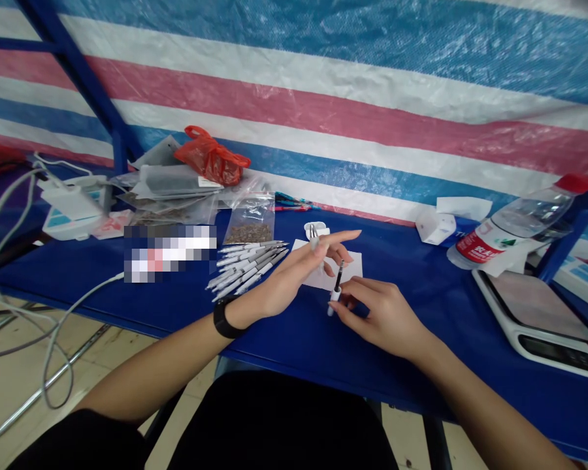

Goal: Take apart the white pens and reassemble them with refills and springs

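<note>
My left hand reaches across the paper with its index finger stretched out. Between its thumb and palm it holds a pen barrel part with a silvery end pointing up; the rest is hidden by the hand. Just to the right, my right hand pinches an opened pen by its white lower body. A dark refill sticks up out of that pen toward my left fingers. Beneath my hands lies a white sheet of paper. Several white and silver pens are piled beside my left wrist.
Behind the pens are bags of small parts and a red plastic bag. A white case sits behind the paper. To the right stand a water bottle and a scale. A cable hangs at left.
</note>
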A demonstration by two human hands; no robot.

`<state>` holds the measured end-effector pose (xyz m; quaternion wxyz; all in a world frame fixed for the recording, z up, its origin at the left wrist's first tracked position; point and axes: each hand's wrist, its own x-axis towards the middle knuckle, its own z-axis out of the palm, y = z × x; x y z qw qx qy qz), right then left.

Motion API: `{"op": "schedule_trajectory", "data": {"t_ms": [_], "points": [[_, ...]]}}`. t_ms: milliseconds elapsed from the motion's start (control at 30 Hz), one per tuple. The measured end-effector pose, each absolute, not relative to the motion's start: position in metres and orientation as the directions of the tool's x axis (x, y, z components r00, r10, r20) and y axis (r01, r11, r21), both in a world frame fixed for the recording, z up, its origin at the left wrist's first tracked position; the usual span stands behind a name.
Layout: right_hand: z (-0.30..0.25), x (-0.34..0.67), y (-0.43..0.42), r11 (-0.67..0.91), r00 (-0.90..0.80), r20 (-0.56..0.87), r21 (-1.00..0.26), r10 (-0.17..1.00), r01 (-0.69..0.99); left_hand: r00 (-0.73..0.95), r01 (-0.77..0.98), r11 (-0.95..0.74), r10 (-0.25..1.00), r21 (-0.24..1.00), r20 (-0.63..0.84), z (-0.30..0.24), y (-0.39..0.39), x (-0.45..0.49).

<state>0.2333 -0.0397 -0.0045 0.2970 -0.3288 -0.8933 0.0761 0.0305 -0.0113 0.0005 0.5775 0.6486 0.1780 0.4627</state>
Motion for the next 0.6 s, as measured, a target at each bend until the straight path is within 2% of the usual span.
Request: {"op": "schedule_trajectory", "data": {"t_ms": [200, 600], "points": [[-0.0075, 0.2332, -0.04, 0.773, -0.63, 0.45, -0.333, 0.633, 0.539, 0.443, -0.386, -0.285, 0.777, 0.877, 0.448, 0.0007, -0.0086, 0.0313], [-0.0124, 0.2284, -0.043, 0.8, -0.691, 0.405, -0.345, 0.599, 0.491, 0.493, -0.351, -0.315, 0.739, 0.882, 0.46, 0.004, -0.014, 0.0283]]}}
